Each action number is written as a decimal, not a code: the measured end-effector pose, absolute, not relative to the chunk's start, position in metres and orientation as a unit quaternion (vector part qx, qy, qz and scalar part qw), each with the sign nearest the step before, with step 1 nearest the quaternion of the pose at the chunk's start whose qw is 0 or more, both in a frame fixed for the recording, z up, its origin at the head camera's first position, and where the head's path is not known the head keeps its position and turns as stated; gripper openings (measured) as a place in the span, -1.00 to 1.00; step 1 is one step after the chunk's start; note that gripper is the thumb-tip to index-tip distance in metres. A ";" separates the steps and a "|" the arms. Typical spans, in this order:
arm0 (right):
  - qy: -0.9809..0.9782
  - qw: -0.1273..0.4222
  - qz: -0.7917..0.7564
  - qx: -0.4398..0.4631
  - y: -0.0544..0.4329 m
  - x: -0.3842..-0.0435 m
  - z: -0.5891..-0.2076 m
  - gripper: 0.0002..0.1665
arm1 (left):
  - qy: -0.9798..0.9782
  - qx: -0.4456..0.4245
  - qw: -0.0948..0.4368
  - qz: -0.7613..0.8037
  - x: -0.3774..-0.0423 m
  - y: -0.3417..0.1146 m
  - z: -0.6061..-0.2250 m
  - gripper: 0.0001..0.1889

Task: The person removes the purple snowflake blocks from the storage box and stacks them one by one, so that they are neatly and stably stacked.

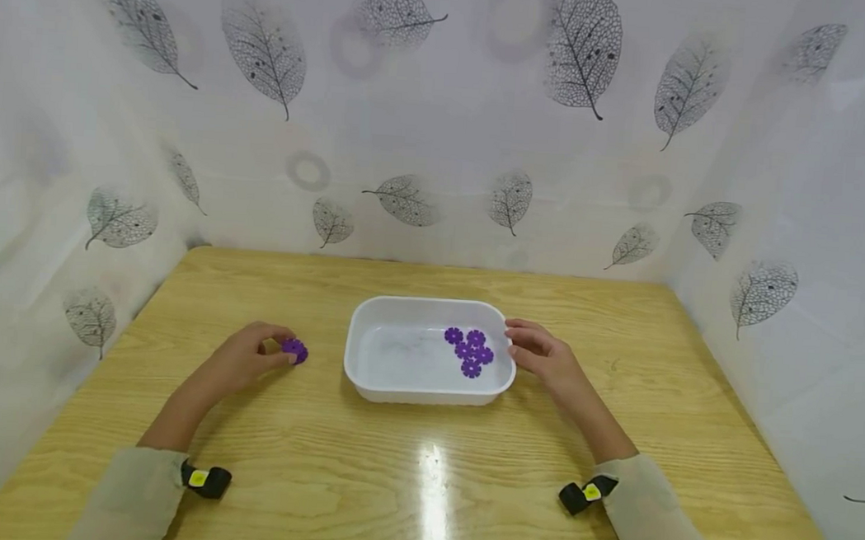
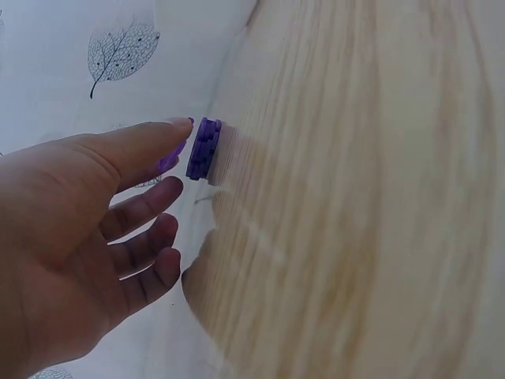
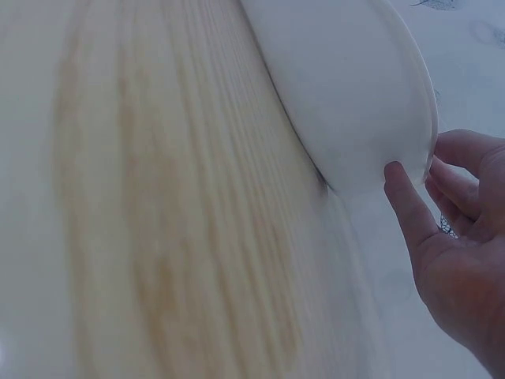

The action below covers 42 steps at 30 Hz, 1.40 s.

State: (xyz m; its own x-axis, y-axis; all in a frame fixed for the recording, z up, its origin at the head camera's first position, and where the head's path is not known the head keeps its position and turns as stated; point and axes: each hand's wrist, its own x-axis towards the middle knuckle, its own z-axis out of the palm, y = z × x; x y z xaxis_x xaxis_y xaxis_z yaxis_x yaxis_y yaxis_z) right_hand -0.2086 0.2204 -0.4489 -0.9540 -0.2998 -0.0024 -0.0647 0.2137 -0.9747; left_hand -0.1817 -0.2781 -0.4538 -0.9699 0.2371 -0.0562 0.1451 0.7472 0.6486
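Note:
My left hand is at the left of the table, its thumb and index finger pinching a purple flower-shaped disc, partly hidden behind the thumb. Right by the fingertips, a short stack of purple notched discs sits on the wood. A white oblong tub stands mid-table. Several purple flower discs lie inside it at the right end. My right hand rests against the tub's right end from outside. Its thumb touches the outer wall, and the other fingertips are up at the rim.
The wooden table reaches back to a white curtain printed with grey leaves, which also closes off both sides. Black wrist straps with camera units sit at both sleeve cuffs.

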 end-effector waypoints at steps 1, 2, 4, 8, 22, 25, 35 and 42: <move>0.774 0.095 -0.615 -0.119 0.220 -0.209 -0.449 -0.48 | 0.932 0.104 0.068 0.339 -0.182 -0.278 -0.454 -0.56; 0.775 0.094 -0.613 -0.120 0.220 -0.209 -0.449 -0.48 | 0.933 0.106 0.070 0.338 -0.183 -0.278 -0.454 -0.56; 0.776 0.094 -0.613 -0.119 0.220 -0.209 -0.449 -0.48 | 0.932 0.107 0.074 0.338 -0.183 -0.278 -0.454 -0.55; 0.775 0.094 -0.614 -0.115 0.220 -0.211 -0.450 -0.49 | 0.931 0.101 0.086 0.340 -0.183 -0.277 -0.453 -0.52; 0.775 0.097 -0.613 -0.117 0.219 -0.212 -0.449 -0.46 | 0.933 0.089 0.102 0.333 -0.185 -0.279 -0.454 -0.49; 0.777 0.097 -0.610 -0.121 0.220 -0.211 -0.449 -0.47 | 0.932 0.090 0.103 0.335 -0.183 -0.278 -0.453 -0.46; 0.776 0.100 -0.610 -0.124 0.221 -0.209 -0.449 -0.48 | 0.935 0.095 0.098 0.327 -0.178 -0.276 -0.453 -0.45; 0.774 0.101 -0.612 -0.124 0.222 -0.209 -0.448 -0.47 | 0.938 0.090 0.090 0.322 -0.178 -0.275 -0.456 -0.50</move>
State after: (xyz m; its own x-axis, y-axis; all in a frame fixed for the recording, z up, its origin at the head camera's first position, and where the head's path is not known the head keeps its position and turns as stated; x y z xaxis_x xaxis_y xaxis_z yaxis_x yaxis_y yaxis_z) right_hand -0.2088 0.2225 -0.4484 -0.9488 -0.3159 -0.0055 -0.0675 0.2198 -0.9732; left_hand -0.1781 -0.2748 -0.4563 -0.9673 0.2280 -0.1115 0.1116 0.7766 0.6200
